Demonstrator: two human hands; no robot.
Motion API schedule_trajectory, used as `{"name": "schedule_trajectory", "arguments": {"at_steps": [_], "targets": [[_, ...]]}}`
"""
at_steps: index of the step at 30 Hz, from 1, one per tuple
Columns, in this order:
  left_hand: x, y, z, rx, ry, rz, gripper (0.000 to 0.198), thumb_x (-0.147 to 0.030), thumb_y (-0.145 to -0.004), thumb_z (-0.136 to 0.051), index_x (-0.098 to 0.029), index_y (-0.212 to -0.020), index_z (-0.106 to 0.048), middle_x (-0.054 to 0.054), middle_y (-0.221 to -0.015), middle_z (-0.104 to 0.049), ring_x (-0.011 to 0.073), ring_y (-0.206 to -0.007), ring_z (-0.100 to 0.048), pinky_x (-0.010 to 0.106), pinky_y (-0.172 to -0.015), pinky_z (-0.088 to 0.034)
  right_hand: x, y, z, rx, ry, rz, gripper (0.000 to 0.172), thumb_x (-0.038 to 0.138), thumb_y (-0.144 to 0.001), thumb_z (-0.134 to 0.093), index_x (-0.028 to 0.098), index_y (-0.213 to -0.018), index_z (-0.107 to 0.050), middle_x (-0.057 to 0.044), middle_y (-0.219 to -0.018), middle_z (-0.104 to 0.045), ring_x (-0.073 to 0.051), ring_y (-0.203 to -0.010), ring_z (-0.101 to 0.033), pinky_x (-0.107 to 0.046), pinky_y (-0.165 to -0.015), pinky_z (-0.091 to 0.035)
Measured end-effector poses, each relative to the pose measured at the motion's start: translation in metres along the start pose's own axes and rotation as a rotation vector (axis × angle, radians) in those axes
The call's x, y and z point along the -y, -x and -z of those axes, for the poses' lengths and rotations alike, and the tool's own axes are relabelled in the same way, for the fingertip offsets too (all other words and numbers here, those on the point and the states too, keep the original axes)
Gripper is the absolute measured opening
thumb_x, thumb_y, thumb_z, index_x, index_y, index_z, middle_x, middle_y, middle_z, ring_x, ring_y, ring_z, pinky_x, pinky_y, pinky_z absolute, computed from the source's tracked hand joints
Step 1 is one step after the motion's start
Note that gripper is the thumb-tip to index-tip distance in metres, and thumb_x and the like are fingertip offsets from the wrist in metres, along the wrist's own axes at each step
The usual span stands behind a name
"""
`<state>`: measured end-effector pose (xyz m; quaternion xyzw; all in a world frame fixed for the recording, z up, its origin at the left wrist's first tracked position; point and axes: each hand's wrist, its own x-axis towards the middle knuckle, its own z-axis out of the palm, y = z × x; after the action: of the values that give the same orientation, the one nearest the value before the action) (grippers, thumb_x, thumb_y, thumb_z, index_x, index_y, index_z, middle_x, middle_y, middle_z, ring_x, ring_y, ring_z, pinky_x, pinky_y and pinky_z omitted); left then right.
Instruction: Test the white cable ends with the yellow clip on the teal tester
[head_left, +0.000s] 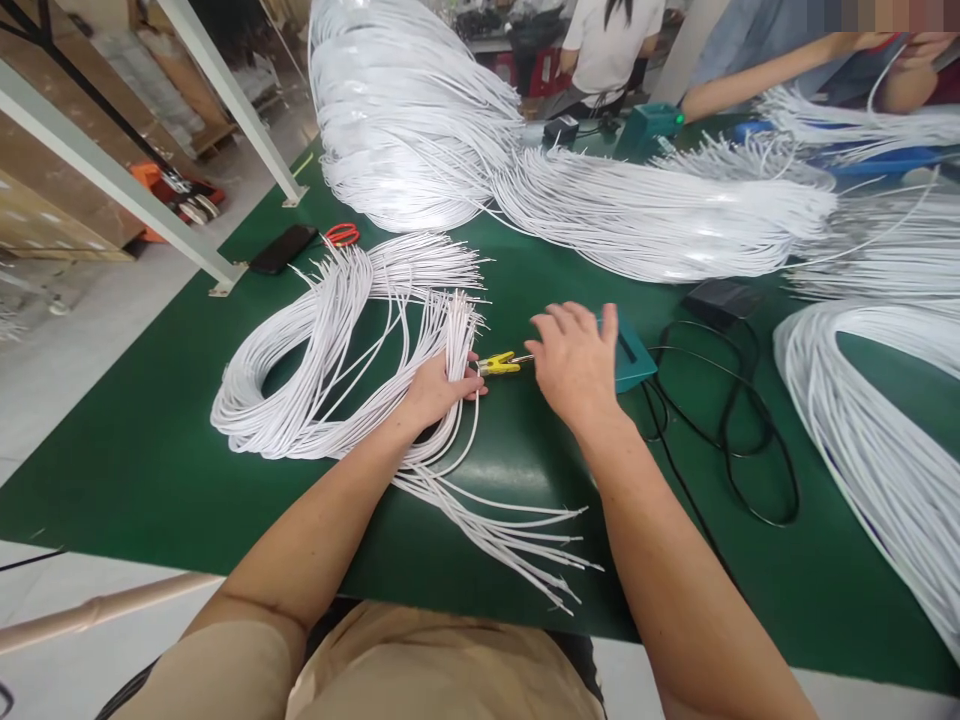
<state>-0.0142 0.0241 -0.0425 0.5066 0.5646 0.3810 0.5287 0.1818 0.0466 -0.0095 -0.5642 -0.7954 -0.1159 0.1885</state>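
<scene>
My left hand (pixel 439 385) rests on a coiled bundle of thin white wires (pixel 330 350) on the green table, fingers closed on a wire near its end. Beside it lies a small yellow-handled tool (pixel 501 363), its tip pointing right. My right hand (pixel 574 360) hovers over a teal box device (pixel 634 355), fingers curled, thumb raised; whether it grips the tool's far end is hidden. Loose wire ends (pixel 517 535) fan out toward the table's near edge.
Large heaps of white wire (pixel 420 110) fill the far table and another bundle (pixel 885 450) the right side. A black cable (pixel 735 420) loops from a black adapter (pixel 724 298). Red scissors (pixel 341 235) and a phone (pixel 283 248) lie far left. Other people work at the back.
</scene>
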Motion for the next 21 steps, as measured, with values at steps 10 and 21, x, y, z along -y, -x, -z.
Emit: {"name": "schedule_trajectory", "arguments": {"at_steps": [10, 21], "targets": [[-0.009, 0.009, 0.004, -0.021, 0.143, 0.019, 0.041, -0.024, -0.067, -0.076, -0.016, -0.103, -0.059, 0.0, -0.077, -0.065, 0.0146, -0.07, -0.068, 0.026, -0.067, -0.051, -0.011, 0.01, 0.003, -0.077, -0.095, -0.093, 0.04, 0.029, -0.094, -0.046, 0.012, -0.129, -0.055, -0.02, -0.138, -0.052, -0.034, -0.13, -0.041, -0.058, -0.11, -0.022], [-0.018, 0.014, 0.012, 0.014, 0.296, -0.029, 0.041, -0.028, -0.063, -0.081, -0.015, -0.097, -0.062, 0.006, -0.107, -0.067, 0.0136, -0.086, -0.062, 0.026, -0.076, -0.048, 0.068, 0.033, 0.035, 0.541, -0.558, 0.389, 0.022, 0.016, -0.084, -0.054, 0.015, -0.069, -0.07, -0.013, -0.074, -0.069, -0.024, -0.082, -0.06, -0.036, -0.073, -0.046]]}}
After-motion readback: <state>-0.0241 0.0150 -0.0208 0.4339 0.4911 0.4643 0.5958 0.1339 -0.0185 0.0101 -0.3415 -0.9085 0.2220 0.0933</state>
